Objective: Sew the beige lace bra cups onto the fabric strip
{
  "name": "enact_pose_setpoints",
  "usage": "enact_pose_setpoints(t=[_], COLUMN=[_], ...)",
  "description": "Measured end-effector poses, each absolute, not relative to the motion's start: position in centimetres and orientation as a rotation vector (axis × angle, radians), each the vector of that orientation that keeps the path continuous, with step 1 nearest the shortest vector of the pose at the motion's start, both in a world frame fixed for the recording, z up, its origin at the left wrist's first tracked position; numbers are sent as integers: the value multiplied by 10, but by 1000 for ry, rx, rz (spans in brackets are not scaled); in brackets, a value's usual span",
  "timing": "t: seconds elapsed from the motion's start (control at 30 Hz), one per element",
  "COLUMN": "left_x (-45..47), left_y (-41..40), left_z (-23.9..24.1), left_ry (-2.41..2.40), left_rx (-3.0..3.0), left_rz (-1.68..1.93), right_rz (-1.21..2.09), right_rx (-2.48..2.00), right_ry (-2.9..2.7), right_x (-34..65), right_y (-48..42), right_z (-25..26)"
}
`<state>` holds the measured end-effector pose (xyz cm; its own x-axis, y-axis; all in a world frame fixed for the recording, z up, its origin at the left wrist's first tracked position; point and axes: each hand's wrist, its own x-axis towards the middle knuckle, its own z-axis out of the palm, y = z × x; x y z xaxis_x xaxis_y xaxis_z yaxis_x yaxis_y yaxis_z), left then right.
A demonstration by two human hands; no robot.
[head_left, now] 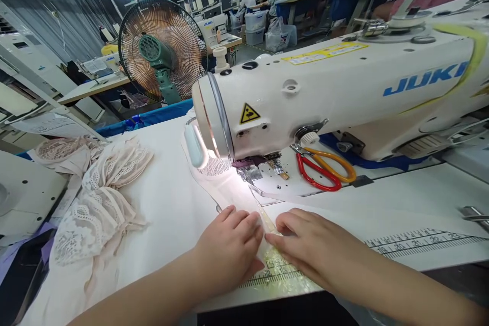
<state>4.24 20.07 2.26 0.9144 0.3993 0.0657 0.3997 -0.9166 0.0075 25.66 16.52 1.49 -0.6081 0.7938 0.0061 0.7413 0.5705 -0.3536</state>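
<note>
In the head view, a pale pink fabric piece (229, 189) with a lace section (216, 166) is laid on a white worktable (171, 198), its far part set beneath the head of a JUKI sewing machine (305, 86) and its near part spread toward the person's hands. A narrow pale strip (267, 221) is stretched from the brightly lit needle area (249, 175) down to the fingertips. The left hand (231, 247) is rested on the fabric, its fingers bent and kept together; the right hand (315, 244) is placed opposite, thumb and forefinger brought to the strip's edge. Whether the cloth is pinched by either hand or merely pressed flat cannot be told — the undersides of the fingers are hidden.

The work is judged to be under way rather than finished: the fabric is already positioned at the needle area, while the length beside the fingertips is judged to be left for stitching. At the left, several lace-trimmed pieces (103, 193) are heaped on the worktable, well apart from both hands. Scissors (324, 168) with red and orange handles are left unheld below the machine's arm — and a printed ruler (416, 243) is shown along the near edge.
</note>
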Motion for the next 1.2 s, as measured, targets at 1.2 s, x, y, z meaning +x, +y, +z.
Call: enact_pose_setpoints(t=[1.2], left_x=[35], left_y=[266], left_z=[20], left_ry=[-435], left_rx=[-2923], left_rz=[-227], right_rz=[362], right_rx=[-1845], right_ry=[-2868], right_x=[223], right_y=[219], right_z=[50])
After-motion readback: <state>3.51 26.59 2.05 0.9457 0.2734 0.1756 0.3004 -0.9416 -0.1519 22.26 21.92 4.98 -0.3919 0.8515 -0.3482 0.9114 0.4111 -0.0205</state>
